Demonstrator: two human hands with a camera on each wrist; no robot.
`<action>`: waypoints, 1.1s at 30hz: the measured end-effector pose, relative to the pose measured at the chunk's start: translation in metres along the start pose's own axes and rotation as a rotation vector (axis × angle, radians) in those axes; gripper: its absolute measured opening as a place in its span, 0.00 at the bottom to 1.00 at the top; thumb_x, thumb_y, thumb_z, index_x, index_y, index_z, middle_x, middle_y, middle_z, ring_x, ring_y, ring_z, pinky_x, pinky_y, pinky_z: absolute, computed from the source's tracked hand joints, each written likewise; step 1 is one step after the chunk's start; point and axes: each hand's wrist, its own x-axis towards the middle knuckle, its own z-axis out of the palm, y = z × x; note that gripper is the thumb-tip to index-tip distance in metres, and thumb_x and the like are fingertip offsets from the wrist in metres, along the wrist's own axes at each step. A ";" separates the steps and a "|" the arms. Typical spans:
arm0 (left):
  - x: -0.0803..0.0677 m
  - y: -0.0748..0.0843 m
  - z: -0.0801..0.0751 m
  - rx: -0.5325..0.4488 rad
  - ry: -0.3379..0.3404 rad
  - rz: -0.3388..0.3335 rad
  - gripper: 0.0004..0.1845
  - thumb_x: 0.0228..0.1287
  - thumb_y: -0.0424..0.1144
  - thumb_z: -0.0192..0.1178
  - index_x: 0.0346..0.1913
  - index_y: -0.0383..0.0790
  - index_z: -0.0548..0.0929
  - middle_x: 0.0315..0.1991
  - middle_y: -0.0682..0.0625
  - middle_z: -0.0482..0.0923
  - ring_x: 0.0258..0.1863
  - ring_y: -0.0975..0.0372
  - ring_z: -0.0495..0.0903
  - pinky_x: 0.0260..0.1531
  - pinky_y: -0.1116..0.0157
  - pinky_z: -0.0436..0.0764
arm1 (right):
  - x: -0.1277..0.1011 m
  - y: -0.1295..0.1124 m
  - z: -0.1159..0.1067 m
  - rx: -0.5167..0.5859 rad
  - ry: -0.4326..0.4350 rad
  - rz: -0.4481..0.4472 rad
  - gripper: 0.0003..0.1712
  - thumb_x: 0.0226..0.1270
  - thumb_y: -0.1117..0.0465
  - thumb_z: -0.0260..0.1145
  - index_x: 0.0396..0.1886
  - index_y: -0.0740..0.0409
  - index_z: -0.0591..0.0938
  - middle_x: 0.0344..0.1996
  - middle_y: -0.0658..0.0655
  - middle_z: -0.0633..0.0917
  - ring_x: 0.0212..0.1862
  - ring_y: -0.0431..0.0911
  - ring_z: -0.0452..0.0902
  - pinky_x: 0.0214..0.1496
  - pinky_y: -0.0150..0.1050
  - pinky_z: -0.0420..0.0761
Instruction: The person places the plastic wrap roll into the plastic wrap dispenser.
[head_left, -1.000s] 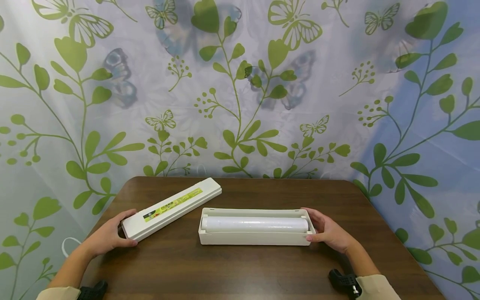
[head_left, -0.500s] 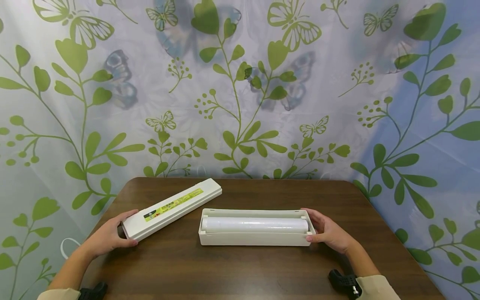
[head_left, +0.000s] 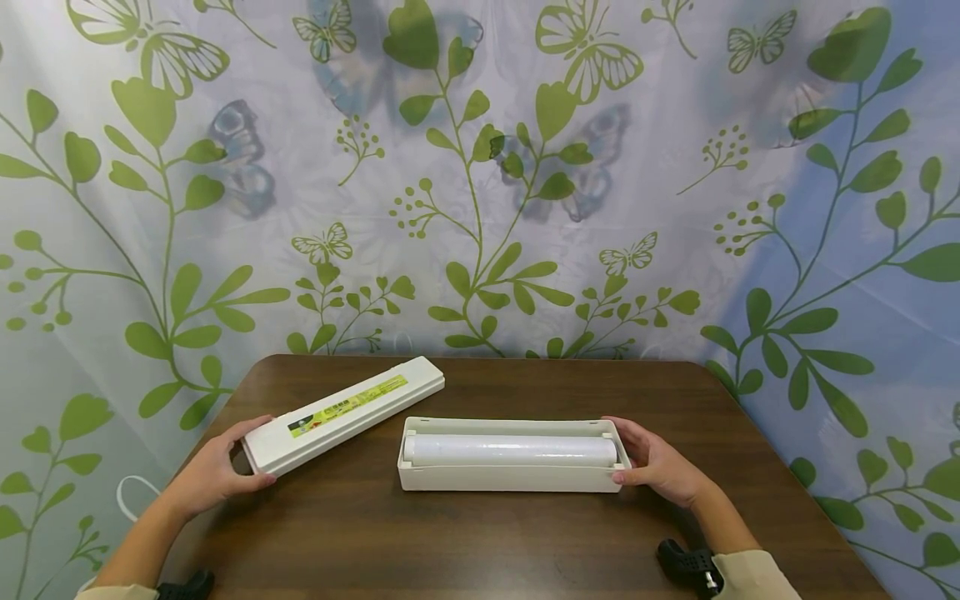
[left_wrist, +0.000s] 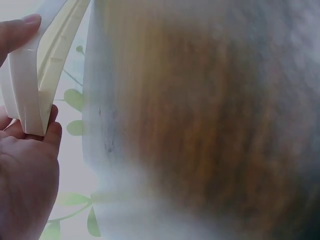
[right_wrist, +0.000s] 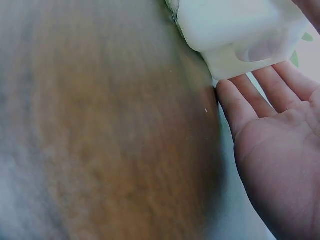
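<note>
While table bears box, curtain hangs

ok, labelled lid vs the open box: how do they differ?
Angle: the lid slants across the head view; the box runs nearly level.
Marking: the lid carries a yellow-green label; the box's front wall is plain.
Contents: the box holds a white roll; no roll shows in the lid.
Shared: both long, white, gripped at one end, left hand and right hand respectively.
</note>
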 end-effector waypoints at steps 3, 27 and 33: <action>-0.001 0.001 0.002 -0.030 0.018 0.021 0.45 0.47 0.38 0.82 0.69 0.32 0.73 0.60 0.36 0.76 0.45 0.78 0.71 0.43 0.83 0.70 | 0.000 0.000 0.000 -0.003 -0.002 -0.008 0.50 0.63 0.72 0.71 0.80 0.64 0.54 0.70 0.52 0.71 0.61 0.39 0.76 0.58 0.40 0.85; 0.002 0.009 0.011 -0.081 0.146 0.071 0.42 0.40 0.33 0.84 0.63 0.31 0.78 0.55 0.51 0.80 0.44 0.78 0.74 0.45 0.86 0.72 | 0.000 0.001 -0.001 0.004 -0.015 -0.010 0.50 0.63 0.71 0.72 0.80 0.65 0.54 0.70 0.56 0.71 0.60 0.41 0.77 0.57 0.42 0.85; 0.002 0.013 0.013 -0.073 0.168 0.059 0.42 0.40 0.34 0.85 0.63 0.32 0.78 0.55 0.45 0.79 0.45 0.79 0.73 0.45 0.87 0.72 | 0.000 0.001 -0.001 -0.010 -0.001 -0.006 0.50 0.63 0.70 0.72 0.79 0.64 0.55 0.72 0.65 0.68 0.60 0.41 0.78 0.57 0.42 0.85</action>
